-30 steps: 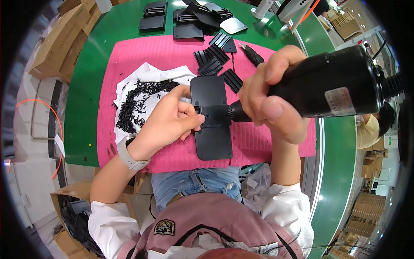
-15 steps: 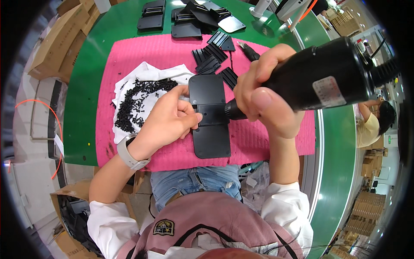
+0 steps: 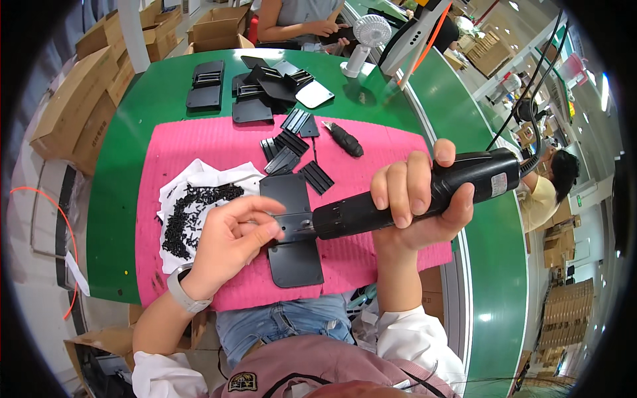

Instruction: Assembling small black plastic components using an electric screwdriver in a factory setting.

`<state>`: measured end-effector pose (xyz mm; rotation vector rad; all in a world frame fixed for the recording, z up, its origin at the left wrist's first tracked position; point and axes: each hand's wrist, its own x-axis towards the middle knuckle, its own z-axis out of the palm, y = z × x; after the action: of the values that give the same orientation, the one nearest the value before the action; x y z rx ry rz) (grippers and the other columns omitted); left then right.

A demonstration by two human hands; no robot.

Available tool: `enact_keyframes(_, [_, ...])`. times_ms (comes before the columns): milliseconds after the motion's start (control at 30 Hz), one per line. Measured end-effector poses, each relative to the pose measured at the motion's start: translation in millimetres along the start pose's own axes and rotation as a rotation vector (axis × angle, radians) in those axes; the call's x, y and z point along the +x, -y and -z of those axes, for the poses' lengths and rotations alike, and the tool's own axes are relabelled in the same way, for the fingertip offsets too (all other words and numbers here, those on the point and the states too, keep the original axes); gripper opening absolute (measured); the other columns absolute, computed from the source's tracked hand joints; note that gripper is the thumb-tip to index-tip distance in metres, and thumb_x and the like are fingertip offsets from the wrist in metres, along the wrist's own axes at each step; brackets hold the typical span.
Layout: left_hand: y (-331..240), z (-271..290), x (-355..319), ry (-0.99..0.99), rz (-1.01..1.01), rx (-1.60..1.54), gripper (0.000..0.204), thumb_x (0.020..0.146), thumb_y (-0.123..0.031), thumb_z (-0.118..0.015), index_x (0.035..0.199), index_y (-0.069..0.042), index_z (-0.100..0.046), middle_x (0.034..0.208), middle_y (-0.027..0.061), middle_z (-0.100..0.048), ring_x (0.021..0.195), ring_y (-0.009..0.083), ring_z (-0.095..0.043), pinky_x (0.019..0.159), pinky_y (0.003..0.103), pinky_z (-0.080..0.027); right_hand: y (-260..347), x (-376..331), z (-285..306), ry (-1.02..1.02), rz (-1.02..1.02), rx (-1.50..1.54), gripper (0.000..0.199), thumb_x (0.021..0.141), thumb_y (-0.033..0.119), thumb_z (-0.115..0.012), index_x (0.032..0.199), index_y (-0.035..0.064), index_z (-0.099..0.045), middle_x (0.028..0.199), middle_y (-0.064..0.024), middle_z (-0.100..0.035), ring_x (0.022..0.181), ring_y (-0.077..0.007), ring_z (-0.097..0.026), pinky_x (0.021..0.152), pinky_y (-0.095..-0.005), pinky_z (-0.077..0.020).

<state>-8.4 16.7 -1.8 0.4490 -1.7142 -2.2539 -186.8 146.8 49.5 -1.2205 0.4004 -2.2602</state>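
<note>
My right hand (image 3: 421, 199) wraps round a black electric screwdriver (image 3: 378, 212), held slanting with its nose toward the left. Its tip meets the right part of the middle strip on a black hinged plate (image 3: 295, 263), which has two rounded flaps. At the plate's left edge is my left hand (image 3: 232, 239), thumb and fingers drawn together and the index finger stretched over the strip; whatever they pinch is hidden. To the left, many small black screws (image 3: 178, 229) lie spread on a white cloth (image 3: 199, 174).
Several black ribbed pieces (image 3: 284, 159) and a black-handled tool (image 3: 345, 140) lie on the pink mat (image 3: 371, 142). More black plates (image 3: 269, 89) are piled farther back on the green table (image 3: 159, 86), near a white fan (image 3: 365, 43). A co-worker (image 3: 298, 23) sits across.
The screwdriver has swung to a flatter slant, its tip still at the plate. My left index finger has stretched out. The view has tilted up, bringing the fan and co-worker into sight.
</note>
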Motion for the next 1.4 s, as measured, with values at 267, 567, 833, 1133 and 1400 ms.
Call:
enact_keyframes(267, [1, -3, 1, 0.060, 0.003, -0.031, 0.012, 0.085, 0.000, -0.063, 0.096, 0.005, -0.063, 0.083, 0.0085, -0.068, 0.061, 0.0016, -0.056, 0.052, 0.015, -0.042, -8, -4, 1, 0.021, -0.039, 0.019, 0.038, 0.087, 0.041, -0.055, 0.107, 0.0114, -0.044, 0.059, -0.0010, -0.047, 0.042, -0.0129, -0.045, 0.052, -0.0319, -0.0414])
enact_keyframes(567, [8, 1, -1, 0.080, -0.079, 0.114, 0.012, 0.082, 0.000, -0.067, 0.092, 0.005, -0.063, 0.081, 0.0069, -0.067, 0.063, 0.0022, -0.057, 0.055, 0.015, -0.044, -13, -12, -8, -0.003, -0.088, -0.060, 0.035, 0.086, 0.037, -0.055, 0.107, 0.0115, -0.043, 0.060, -0.0011, -0.047, 0.044, -0.0132, -0.045, 0.053, -0.0324, -0.0416])
enact_keyframes(833, [-5, -2, -2, 0.043, -0.182, 0.265, 0.031, 0.078, 0.000, -0.070, 0.105, 0.002, -0.056, 0.084, 0.0036, -0.061, 0.058, 0.0014, -0.054, 0.051, 0.015, -0.039, -5, 3, -13, 0.058, -0.119, -0.059, 0.036, 0.091, 0.037, -0.050, 0.112, 0.0088, -0.046, 0.064, 0.0017, -0.044, 0.046, -0.0094, -0.043, 0.057, -0.0309, -0.0394])
enact_keyframes(1133, [0, 10, 6, -0.152, 0.104, 0.590, 0.047, 0.088, -0.023, -0.058, 0.119, 0.011, -0.046, 0.057, 0.0089, -0.061, 0.046, 0.0132, -0.056, 0.044, 0.026, -0.042, -28, -2, -21, 0.157, -0.217, -0.417, 0.038, 0.084, 0.031, -0.056, 0.111, 0.0078, -0.041, 0.062, -0.0023, -0.046, 0.046, -0.0124, -0.043, 0.054, -0.0292, -0.0401])
enact_keyframes(1400, [1, 7, 7, 0.010, 0.199, 0.453, 0.045, 0.086, -0.016, -0.059, 0.120, 0.009, -0.043, 0.062, 0.0117, -0.064, 0.044, 0.0147, -0.056, 0.041, 0.029, -0.042, -29, 1, -20, 0.181, -0.239, -0.352, 0.038, 0.084, 0.030, -0.055, 0.112, 0.0072, -0.041, 0.062, -0.0022, -0.046, 0.045, -0.0126, -0.042, 0.053, -0.0286, -0.0385])
